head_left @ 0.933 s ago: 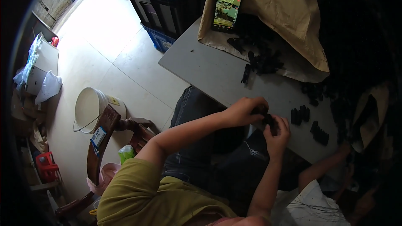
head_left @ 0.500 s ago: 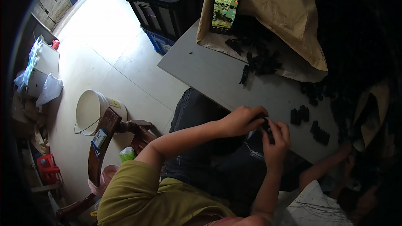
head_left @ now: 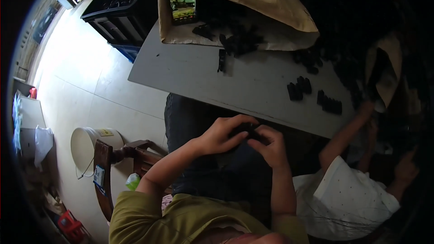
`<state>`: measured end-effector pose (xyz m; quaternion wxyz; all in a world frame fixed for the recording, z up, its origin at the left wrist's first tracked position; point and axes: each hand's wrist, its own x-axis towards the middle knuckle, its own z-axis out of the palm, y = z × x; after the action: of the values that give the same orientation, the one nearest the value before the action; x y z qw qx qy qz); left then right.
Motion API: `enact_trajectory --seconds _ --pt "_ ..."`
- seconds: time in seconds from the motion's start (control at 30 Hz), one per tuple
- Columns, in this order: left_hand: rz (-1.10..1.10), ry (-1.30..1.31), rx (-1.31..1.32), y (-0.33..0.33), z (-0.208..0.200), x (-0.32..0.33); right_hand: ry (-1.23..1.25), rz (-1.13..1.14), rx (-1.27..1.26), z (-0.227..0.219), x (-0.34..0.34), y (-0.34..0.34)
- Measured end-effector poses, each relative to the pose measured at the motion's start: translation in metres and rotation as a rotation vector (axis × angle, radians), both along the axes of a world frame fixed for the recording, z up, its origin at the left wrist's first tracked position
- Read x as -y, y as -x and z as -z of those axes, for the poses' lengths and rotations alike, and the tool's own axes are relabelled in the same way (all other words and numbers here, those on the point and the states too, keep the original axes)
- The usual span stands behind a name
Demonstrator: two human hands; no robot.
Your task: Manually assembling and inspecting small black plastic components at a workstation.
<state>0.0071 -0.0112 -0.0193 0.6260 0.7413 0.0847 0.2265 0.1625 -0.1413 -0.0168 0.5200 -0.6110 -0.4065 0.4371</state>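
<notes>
Over my lap, just off the table's near edge, both hands meet around a small black part (head_left: 247, 128), mostly hidden by my fingers. My left hand (head_left: 224, 134) is closed on it from the left, thumb and forefinger stretched along it. From the right, my right hand (head_left: 270, 145) pinches the same part with bent fingers. Similar black pieces stand in two short rows on the table, one row (head_left: 299, 88) nearer the middle and another row (head_left: 330, 103) to its right. A loose pile of black parts (head_left: 242, 39) lies farther back.
A brown paper bag (head_left: 271, 0) lies open on the grey table (head_left: 181, 65), a lit phone (head_left: 182, 0) leaning on it. Left stand a black crate (head_left: 122, 29), white bucket (head_left: 86, 149) and wooden chair (head_left: 103, 171). At right a person in white (head_left: 348, 203) reaches toward the table.
The view has swung so the table sits farther left and higher in it. My hands have drawn back from the table edge to above my lap, still around the black part.
</notes>
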Motion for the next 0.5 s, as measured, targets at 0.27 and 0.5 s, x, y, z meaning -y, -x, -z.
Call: enact_trajectory --seconds 0.27,0.5 --pt "-0.3 -0.599 -0.025 0.003 0.001 -0.039 -0.047 0.409 1.197 -0.007 -0.022 -0.05" --pt "-0.73 -0.676 -0.356 -0.036 -0.004 -0.097 0.053 0.416 1.37 0.019 -0.042 -0.05"
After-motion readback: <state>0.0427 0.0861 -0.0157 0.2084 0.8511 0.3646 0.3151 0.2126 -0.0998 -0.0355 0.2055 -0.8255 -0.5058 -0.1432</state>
